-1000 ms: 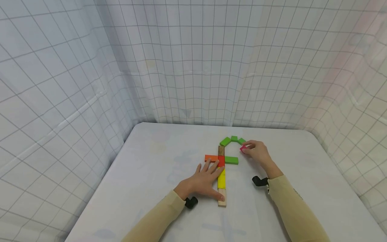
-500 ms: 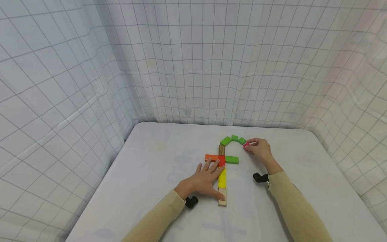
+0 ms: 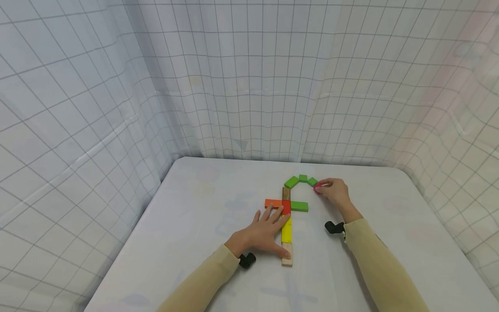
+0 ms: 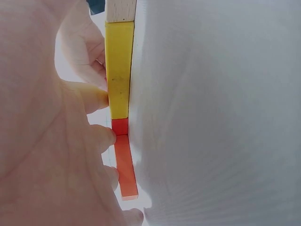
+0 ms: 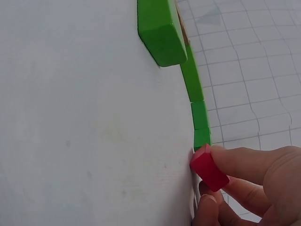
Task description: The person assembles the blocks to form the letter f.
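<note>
My right hand (image 3: 337,194) pinches a small pinkish-red block (image 5: 209,168) between thumb and fingers. That block sits at the right end of a curve of green blocks (image 3: 303,178), by the last green one (image 5: 202,138). My left hand (image 3: 258,236) lies with fingers spread over the column of blocks. Its thumb rests on the plain wood block (image 3: 286,261), and other fingertips touch the yellow block (image 4: 118,70), the red block (image 3: 286,206) and the orange block (image 4: 125,165). Part of the orange block is hidden under the fingers in the head view.
A long green block (image 3: 299,206) extends right from the red block. A brown-grained block (image 3: 286,193) joins the column to the curve. All lie on a white-covered table (image 3: 202,208), with grid-patterned curtains (image 3: 249,86) behind and at both sides.
My right hand has moved slightly right and away from me with the pinkish-red block, bringing it against the curve's end. The left hand stays where it was.
</note>
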A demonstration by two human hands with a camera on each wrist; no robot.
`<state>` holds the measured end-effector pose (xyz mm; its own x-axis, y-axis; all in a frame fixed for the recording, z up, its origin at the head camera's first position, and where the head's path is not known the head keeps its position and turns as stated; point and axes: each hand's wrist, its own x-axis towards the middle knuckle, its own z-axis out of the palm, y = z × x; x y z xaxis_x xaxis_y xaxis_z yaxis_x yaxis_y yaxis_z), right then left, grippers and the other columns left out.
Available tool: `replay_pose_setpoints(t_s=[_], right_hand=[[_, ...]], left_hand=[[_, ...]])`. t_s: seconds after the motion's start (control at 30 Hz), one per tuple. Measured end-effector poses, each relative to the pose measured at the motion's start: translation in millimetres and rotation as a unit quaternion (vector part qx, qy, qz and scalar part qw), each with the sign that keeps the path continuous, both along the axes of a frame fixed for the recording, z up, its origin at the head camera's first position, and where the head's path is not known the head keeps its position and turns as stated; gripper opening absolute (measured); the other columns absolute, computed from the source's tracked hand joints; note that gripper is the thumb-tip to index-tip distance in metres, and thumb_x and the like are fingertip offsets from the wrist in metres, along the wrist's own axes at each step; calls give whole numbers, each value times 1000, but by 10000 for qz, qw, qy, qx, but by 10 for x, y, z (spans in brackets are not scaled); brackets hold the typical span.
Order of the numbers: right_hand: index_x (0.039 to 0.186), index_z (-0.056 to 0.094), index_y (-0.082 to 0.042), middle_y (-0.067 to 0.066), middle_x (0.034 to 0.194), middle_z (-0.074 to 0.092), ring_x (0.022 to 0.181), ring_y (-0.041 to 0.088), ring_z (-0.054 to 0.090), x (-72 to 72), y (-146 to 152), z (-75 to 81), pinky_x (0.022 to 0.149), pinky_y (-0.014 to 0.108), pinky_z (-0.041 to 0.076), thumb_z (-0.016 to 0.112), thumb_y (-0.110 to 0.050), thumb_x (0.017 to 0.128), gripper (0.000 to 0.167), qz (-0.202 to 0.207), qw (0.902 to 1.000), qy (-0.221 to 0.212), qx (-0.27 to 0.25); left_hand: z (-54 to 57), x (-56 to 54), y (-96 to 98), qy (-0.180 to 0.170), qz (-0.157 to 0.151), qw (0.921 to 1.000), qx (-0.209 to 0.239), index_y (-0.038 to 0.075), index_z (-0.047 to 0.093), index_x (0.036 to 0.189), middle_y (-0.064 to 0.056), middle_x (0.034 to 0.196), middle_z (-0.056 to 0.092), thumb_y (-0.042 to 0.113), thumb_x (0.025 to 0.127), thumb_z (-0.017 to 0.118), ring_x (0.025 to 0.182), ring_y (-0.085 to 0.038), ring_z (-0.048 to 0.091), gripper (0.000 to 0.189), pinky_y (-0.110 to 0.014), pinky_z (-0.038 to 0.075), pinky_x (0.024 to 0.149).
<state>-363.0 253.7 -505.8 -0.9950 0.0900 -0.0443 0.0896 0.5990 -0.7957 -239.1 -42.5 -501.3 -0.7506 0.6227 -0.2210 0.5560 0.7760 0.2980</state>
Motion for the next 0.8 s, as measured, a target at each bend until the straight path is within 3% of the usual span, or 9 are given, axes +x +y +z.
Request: replay_pose_setpoints(t_s=[0.5, 0.8], right_hand=[[118, 73, -1, 21, 126, 65, 118, 35, 56, -55, 11, -70, 93, 47, 48, 74, -33, 92, 41, -143, 9995, -109, 245], [118, 72, -1, 21, 119, 68, 109, 34, 57, -34, -9, -63, 89, 47, 47, 74, -31, 92, 39, -167, 9992, 8, 361]], left_hand=[[-11, -8, 0, 78, -56, 9999, -49, 29, 10, 163, -2, 169, -5, 83, 75, 61, 153, -31, -11, 115, -65, 1, 117], [10, -1, 2, 84, -84, 9999, -30, 27, 12, 164, -3, 169, -3, 82, 76, 62, 153, -31, -10, 115, -66, 2, 116]])
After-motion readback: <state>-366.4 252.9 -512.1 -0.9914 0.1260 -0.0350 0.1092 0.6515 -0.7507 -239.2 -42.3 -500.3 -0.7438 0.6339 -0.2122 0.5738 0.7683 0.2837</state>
